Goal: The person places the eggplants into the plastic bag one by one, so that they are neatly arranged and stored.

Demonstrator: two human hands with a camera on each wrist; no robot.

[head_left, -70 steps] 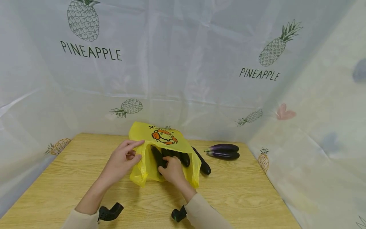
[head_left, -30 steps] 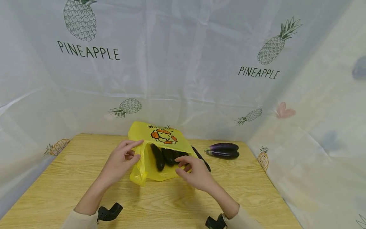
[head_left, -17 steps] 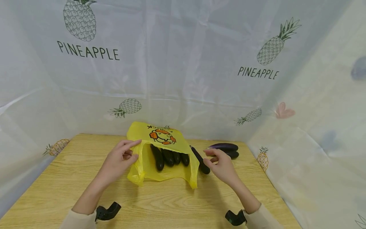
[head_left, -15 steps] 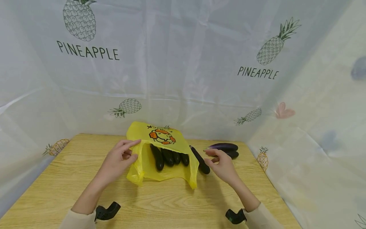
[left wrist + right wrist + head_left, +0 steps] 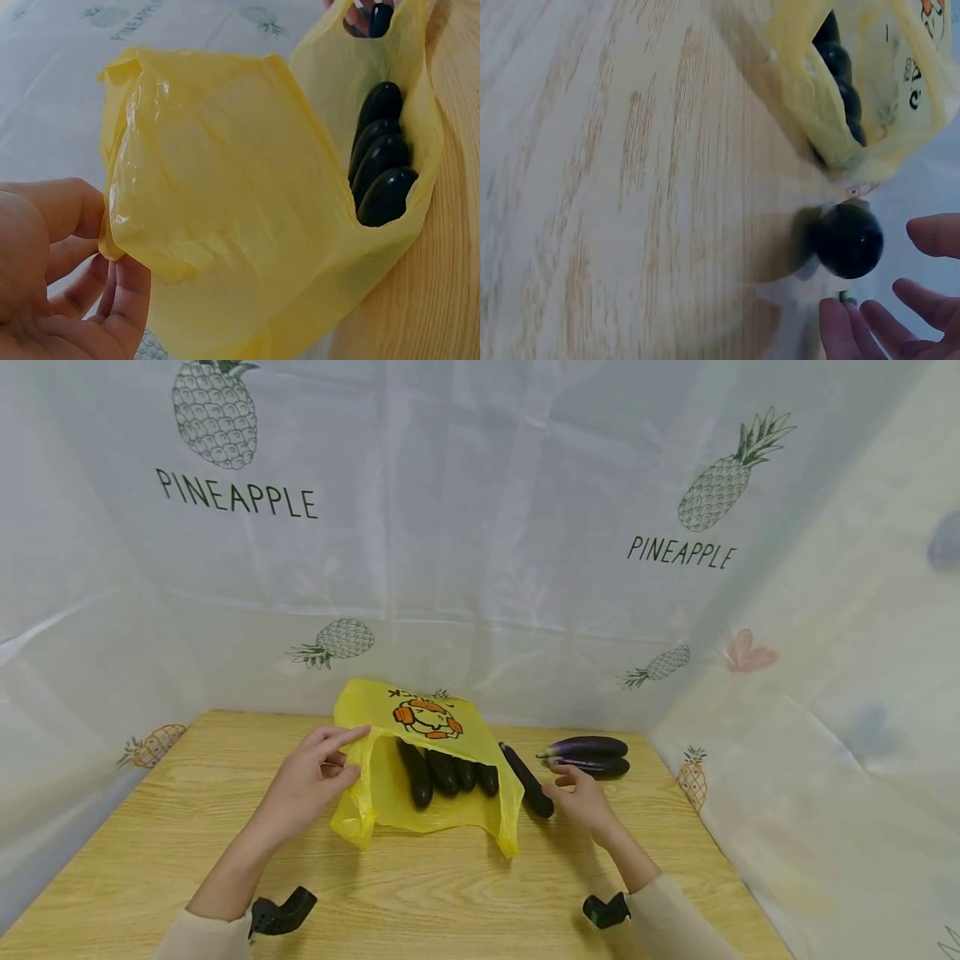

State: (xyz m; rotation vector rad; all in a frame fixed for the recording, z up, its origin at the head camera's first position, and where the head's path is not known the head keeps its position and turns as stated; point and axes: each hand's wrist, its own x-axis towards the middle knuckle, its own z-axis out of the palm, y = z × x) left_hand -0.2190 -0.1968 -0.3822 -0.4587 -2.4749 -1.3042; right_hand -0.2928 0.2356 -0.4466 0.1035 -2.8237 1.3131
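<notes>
Left hand [image 5: 311,777] pinches the limp, light bag [image 5: 420,760]; right hand [image 5: 581,797], released, nears a smooth, firm eggplant [image 5: 527,781], best gripped mid-body.

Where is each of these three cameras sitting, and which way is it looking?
Head: worn on the head, looking forward and down at the table; both forearms, left hand and right hand show.
Left wrist: beside the left hand, facing the yellow bag whose edge it grips; palm and fingers show.
Right wrist: low over the wood, facing the loose eggplant; only fingertips show.
All three share the bag and the eggplants inside.
</notes>
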